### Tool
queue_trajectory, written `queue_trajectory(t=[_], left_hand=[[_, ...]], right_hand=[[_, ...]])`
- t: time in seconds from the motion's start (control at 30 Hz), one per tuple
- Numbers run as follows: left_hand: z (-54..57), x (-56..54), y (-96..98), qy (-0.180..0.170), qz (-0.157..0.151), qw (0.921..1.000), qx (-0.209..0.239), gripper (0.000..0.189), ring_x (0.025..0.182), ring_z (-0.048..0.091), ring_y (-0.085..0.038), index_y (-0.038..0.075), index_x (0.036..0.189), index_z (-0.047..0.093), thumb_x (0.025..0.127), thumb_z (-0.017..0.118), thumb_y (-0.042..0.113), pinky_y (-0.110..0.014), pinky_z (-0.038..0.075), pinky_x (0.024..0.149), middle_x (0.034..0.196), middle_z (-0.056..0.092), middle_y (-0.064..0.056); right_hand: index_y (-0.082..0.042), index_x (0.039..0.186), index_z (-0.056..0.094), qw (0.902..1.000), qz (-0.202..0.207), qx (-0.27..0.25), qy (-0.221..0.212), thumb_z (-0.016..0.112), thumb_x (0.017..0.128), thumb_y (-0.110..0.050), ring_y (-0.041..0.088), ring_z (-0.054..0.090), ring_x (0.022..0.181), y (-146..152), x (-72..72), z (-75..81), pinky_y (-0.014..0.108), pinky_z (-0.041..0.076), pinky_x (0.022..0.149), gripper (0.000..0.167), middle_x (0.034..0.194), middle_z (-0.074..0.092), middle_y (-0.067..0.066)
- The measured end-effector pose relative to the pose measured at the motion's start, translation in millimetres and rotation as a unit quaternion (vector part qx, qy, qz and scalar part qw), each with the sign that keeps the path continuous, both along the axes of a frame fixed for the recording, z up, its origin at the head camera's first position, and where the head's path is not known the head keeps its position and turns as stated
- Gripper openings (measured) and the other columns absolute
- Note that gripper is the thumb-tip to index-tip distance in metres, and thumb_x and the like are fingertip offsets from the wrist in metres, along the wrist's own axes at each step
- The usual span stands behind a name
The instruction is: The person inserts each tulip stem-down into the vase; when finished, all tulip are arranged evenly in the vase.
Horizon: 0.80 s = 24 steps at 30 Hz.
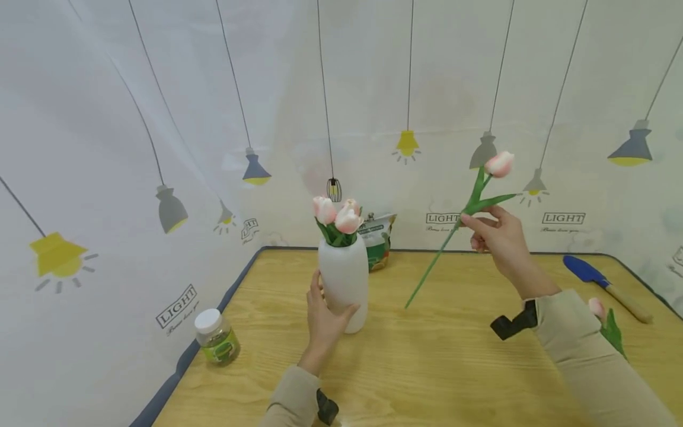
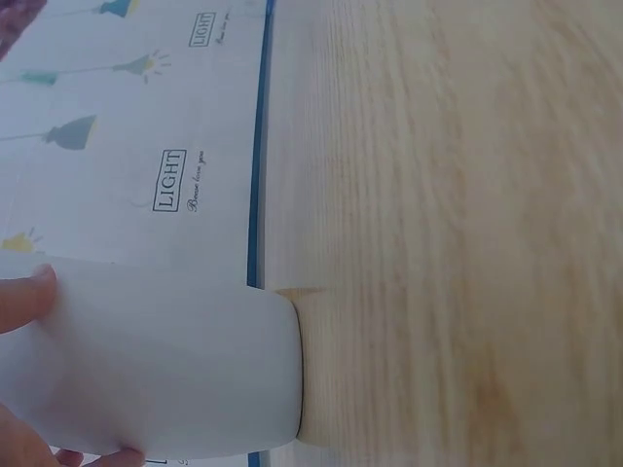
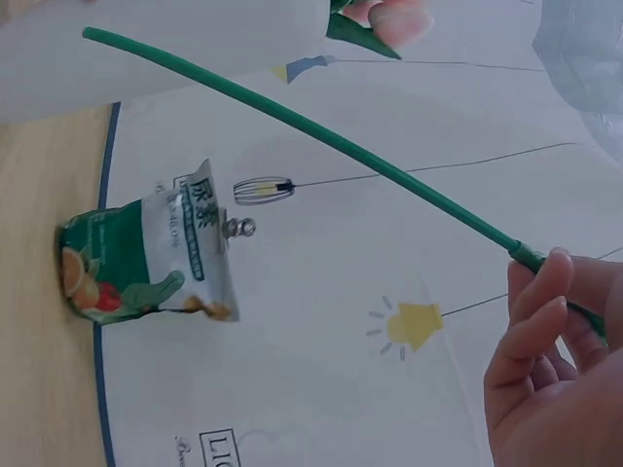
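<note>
While the left hand (image 1: 326, 317) is gripping the vase (image 1: 344, 273) (presumably to steady it), the right hand (image 1: 501, 240) is pinching a tulip (image 1: 476, 193) high, likely keeping its stem (image 3: 341, 146) free.

— What's near the left edge of the table (image 1: 427, 373)?
— A jar (image 1: 221, 345) with a white lid (image 1: 208, 321).
— And at the back?
— A green-and-white bag (image 1: 381, 242).
— On the right?
— A blue trowel (image 1: 602, 282) with a wooden handle (image 1: 631, 304).
</note>
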<state>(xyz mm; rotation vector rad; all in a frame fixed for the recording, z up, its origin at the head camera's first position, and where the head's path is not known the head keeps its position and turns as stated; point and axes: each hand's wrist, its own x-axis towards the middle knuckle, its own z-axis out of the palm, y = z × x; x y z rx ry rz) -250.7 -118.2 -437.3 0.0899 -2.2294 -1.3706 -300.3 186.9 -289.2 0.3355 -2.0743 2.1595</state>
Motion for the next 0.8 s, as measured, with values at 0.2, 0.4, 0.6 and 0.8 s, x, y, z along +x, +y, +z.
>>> queue_trajectory(t=[0.2, 0.4, 0.6, 0.8], left_hand=[[0.5, 0.7, -0.1, 0.005, 0.001, 1.0, -0.004, 0.1, 0.111, 0.047, -0.033, 0.03, 0.139, 0.016, 0.062, 0.08, 0.026, -0.05, 0.044, 0.088, 0.122, 0.04, -0.015], [-3.2, 0.7, -0.8, 0.006, 0.005, 1.0, -0.005, 0.101, 0.11, 0.047, -0.033, 0.03, 0.139, 0.015, 0.062, 0.08, 0.026, -0.05, 0.045, 0.087, 0.122, 0.04, -0.014], [-2.5, 1.8, -0.5, 0.008, 0.0, 1.0, 0.003, 0.1, 0.111, 0.047, -0.033, 0.031, 0.139, 0.016, 0.062, 0.08, 0.025, -0.051, 0.043, 0.087, 0.122, 0.04, -0.014], [-1.4, 1.1, -0.4, 0.003, -0.003, 1.0, 0.004, 0.101, 0.11, 0.048, -0.034, 0.032, 0.139, 0.015, 0.062, 0.08, 0.024, -0.052, 0.043, 0.087, 0.121, 0.04, -0.014]], right_hand=[[-0.011, 0.105, 0.05, 0.9975, -0.014, -0.054, 0.044, 0.066, 0.077, -0.025, 0.01, 0.044, 0.04, -26, -6.9, 27.7, 0.023, 0.035, 0.04, 0.035, 0.073, 0.067, -0.007], [-0.011, 0.102, 0.052, 0.986, -0.022, -0.139, 0.089, 0.067, 0.077, -0.018, 0.01, 0.046, 0.036, -50, -11.3, 54.0, 0.02, 0.034, 0.035, 0.03, 0.07, 0.067, -0.003], [-0.011, 0.101, 0.054, 0.9782, -0.032, -0.156, 0.133, 0.068, 0.075, -0.018, 0.01, 0.046, 0.036, -69, -10.4, 78.7, 0.019, 0.033, 0.035, 0.03, 0.071, 0.067, -0.002], [-0.012, 0.102, 0.054, 0.9813, -0.01, -0.123, 0.148, 0.068, 0.075, -0.019, 0.011, 0.044, 0.036, -83, -8.5, 94.7, 0.019, 0.034, 0.036, 0.031, 0.071, 0.066, -0.001]])
